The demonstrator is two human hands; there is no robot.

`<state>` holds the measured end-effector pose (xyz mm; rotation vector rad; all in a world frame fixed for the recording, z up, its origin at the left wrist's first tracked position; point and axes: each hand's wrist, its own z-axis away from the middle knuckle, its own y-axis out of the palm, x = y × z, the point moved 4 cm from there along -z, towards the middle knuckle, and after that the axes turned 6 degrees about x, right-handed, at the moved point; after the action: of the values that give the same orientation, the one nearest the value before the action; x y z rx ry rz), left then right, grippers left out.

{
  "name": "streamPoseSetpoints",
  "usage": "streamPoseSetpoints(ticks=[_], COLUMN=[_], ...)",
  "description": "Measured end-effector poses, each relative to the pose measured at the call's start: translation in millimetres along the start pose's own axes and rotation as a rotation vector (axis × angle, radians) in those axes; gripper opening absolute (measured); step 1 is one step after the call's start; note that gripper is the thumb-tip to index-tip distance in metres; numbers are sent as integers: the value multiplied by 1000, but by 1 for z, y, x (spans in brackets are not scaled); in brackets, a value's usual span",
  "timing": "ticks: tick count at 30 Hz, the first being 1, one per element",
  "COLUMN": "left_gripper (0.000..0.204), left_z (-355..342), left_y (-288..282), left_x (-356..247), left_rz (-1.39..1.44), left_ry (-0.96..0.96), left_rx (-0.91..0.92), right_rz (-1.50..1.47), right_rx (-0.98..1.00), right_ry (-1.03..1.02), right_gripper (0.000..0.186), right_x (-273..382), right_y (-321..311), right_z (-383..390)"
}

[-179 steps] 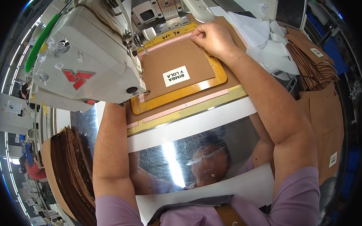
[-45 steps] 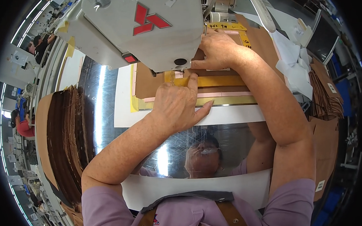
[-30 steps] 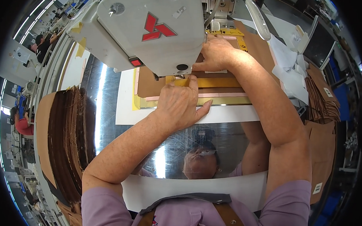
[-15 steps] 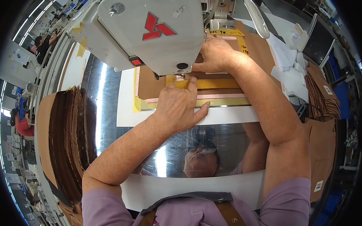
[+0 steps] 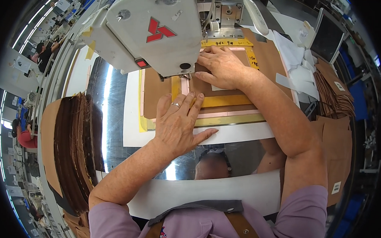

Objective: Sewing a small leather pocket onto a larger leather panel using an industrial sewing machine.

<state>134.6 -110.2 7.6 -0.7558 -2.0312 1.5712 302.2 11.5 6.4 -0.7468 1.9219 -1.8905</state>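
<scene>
My left hand (image 5: 178, 125) lies with fingers spread, a ring on one, at the near left corner of a yellow frame (image 5: 224, 101) on a brown panel (image 5: 153, 90). Pink tape (image 5: 185, 86) runs up under the white sewing machine head (image 5: 155, 42), whose presser foot (image 5: 186, 76) is just beyond those fingers. My right hand (image 5: 221, 67) rests on the inner brown piece (image 5: 241, 55) right of the needle area, fingers slightly bent and apart, partly over a white label (image 5: 220, 87). White and pale yellow backing sheets (image 5: 236, 135) show beneath the panel.
Stacked brown panels stand at left (image 5: 67, 148) and right (image 5: 334, 90), with loose white paper (image 5: 289, 55) and a dark screen (image 5: 325, 35) behind. A shiny metal plate (image 5: 115, 116) covers the tabletop. Co-workers (image 5: 28, 138) sit along the far left.
Six seconds ago my right hand pinched the frame's top edge and my left was hidden. In the last half second both hands, frame and panel shifted toward me, and my left fingers spread wider.
</scene>
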Motion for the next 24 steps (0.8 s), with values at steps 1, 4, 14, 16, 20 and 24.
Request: streamPoseSetpoints(ticks=[1, 4, 14, 16, 20, 24], left_gripper=[79, 77, 77, 77, 75, 74], left_z=[3, 11, 35, 39, 50, 59], left_y=[-1, -4, -13, -15, -18, -20], left_x=[-2, -7, -23, -28, -34, -40], left_rz=[-1, 17, 99, 115, 117, 129], left_ry=[4, -2, 35, 37, 47, 53], left_rx=[-3, 14, 29, 21, 8, 7], right_rz=[2, 44, -29, 10, -41, 0], right_rx=[-3, -49, -73, -65, -31, -71], right_ry=[4, -16, -67, -64, -25, -56], right_gripper=[54, 54, 53, 53, 56, 59], right_x=[1, 7, 27, 33, 43, 50], right_y=[3, 3, 6, 4, 8, 11], right_z=[3, 11, 32, 37, 52, 61])
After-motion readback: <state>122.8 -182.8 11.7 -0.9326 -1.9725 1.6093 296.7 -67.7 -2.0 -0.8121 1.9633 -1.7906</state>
